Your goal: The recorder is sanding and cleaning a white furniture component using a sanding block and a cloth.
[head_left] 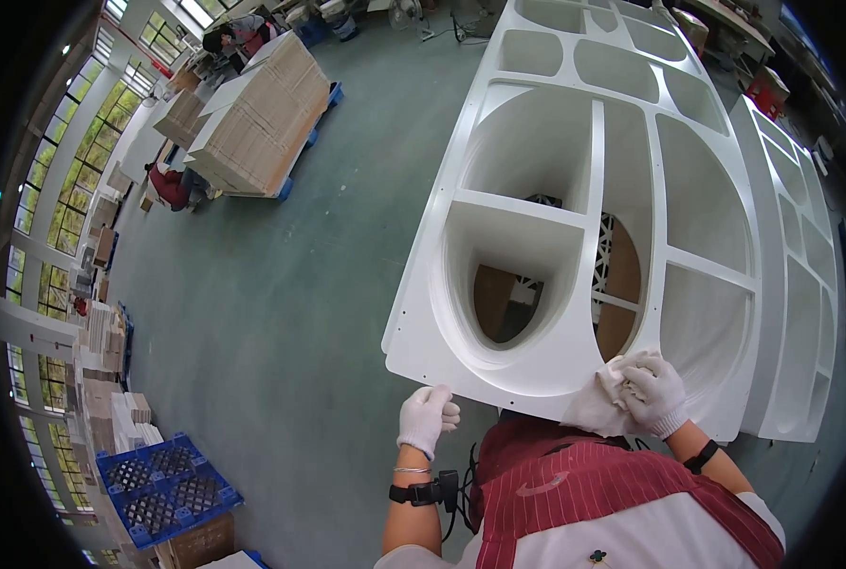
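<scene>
A large white shelving unit [499,209] with curved, open compartments stretches away in front of me. My right hand [655,394], in a white glove, presses a white cloth [598,403] against the unit's near edge. My left hand [427,417], also gloved, hangs loosely curled just below the unit's near left corner, holding nothing. A red striped apron [594,493] covers my front.
A second white shelving unit [802,284] lies to the right. On the green floor at far left stand stacked boards on a blue pallet [257,119], with people working beside them. A blue plastic pallet [162,488] and piles of boards lie at lower left.
</scene>
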Action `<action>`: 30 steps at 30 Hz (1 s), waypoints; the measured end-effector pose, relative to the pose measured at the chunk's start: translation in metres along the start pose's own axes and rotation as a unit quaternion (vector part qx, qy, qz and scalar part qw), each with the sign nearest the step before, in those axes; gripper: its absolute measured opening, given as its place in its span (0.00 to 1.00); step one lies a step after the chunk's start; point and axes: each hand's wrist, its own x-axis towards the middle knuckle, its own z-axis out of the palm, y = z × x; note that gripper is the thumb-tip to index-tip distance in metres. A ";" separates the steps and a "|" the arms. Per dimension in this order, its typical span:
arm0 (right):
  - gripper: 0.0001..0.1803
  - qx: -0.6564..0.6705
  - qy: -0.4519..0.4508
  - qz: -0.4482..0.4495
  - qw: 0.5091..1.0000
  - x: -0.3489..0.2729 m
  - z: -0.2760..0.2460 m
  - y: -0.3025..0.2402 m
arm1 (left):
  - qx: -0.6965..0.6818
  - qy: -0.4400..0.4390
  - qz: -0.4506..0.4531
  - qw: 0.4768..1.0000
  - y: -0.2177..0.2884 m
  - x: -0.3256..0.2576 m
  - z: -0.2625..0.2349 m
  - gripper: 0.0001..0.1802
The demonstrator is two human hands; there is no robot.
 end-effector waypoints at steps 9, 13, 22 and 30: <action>0.14 -0.133 0.204 0.153 0.958 -0.010 0.042 -0.008 | 0.382 0.113 0.286 0.872 0.082 0.066 -0.007 0.44; 0.14 -0.139 0.236 0.188 0.943 -0.011 0.046 -0.008 | 0.628 0.141 0.236 0.728 0.083 0.085 0.033 0.57; 0.11 -0.178 0.185 0.264 0.930 -0.016 0.045 -0.030 | 0.581 0.133 0.287 0.750 0.128 0.147 0.028 0.53; 0.12 -0.153 0.160 0.232 0.947 -0.109 0.020 -0.040 | 0.509 0.146 0.296 0.795 0.125 0.142 0.029 0.50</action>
